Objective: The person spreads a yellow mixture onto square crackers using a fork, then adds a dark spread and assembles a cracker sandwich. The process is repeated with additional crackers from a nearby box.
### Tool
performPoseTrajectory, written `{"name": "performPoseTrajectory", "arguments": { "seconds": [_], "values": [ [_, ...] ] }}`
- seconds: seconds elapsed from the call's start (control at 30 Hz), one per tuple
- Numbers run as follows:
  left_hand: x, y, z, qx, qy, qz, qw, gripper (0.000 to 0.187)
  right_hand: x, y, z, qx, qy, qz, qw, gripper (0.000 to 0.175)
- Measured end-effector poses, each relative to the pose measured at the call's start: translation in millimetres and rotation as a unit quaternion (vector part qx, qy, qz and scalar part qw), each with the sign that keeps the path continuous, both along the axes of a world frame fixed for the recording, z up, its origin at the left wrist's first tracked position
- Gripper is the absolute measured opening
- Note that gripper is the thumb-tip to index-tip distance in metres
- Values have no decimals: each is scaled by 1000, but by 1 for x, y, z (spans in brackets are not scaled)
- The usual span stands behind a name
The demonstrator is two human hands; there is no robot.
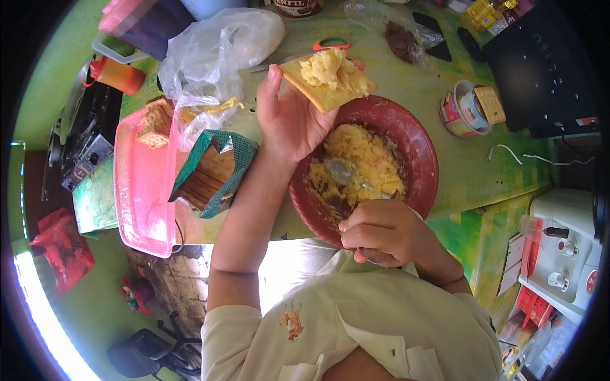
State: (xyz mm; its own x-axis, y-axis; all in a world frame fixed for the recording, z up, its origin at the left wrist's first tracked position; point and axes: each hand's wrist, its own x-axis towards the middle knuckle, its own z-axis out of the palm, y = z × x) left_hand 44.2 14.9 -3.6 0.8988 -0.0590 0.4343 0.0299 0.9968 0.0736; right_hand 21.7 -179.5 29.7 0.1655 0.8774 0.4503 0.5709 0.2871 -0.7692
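My left hand (290, 119) holds up a square cracker (324, 102) from below, its thumb at the near-left corner. A mound of pale yellow mash (326, 69) sits on top of the cracker. Below it stands a red plastic bowl (419, 157) with more yellow mash (367, 152) and a dark brown patch inside. My right hand (381, 233) is closed over the bowl's near rim around metal cutlery, partly hidden by the fingers. A metal spoon (340, 171) lies in the mash, its handle running towards that hand; whether the fingers grip this handle is unclear.
Left of the bowl are an open green cracker packet (214, 176) and a pink plastic tray (143, 200) with crackers (157, 124). A plastic bag (224, 43) and orange-handled scissors (331, 44) lie behind. At right stands a tub (462, 109) with a cracker (489, 105) on its rim.
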Motion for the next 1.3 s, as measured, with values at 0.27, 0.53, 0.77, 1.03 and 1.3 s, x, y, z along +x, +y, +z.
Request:
{"name": "performPoseTrajectory", "arguments": {
  "seconds": [0.27,0.53,0.77,1.03,1.3],
  "values": [
    [1,2,-1,15,3,5,1000,83,9,-1,-11,37,76,32,996,13],
    [1,1,1,11,17,6,1000,82,18,-11,-4,73,131,-80,985,29],
    [-4,-4,8,-43,5,-23,999,80,31,-32,15,232,465,-347,781,35],
    [-5,-5,8,0,45,-8,999,81,16,-13,22,486,161,-377,772,24],
    [-10,-5,13,228,105,101,963,83,6,2,14,195,-140,-170,956,28]
  ]
}}
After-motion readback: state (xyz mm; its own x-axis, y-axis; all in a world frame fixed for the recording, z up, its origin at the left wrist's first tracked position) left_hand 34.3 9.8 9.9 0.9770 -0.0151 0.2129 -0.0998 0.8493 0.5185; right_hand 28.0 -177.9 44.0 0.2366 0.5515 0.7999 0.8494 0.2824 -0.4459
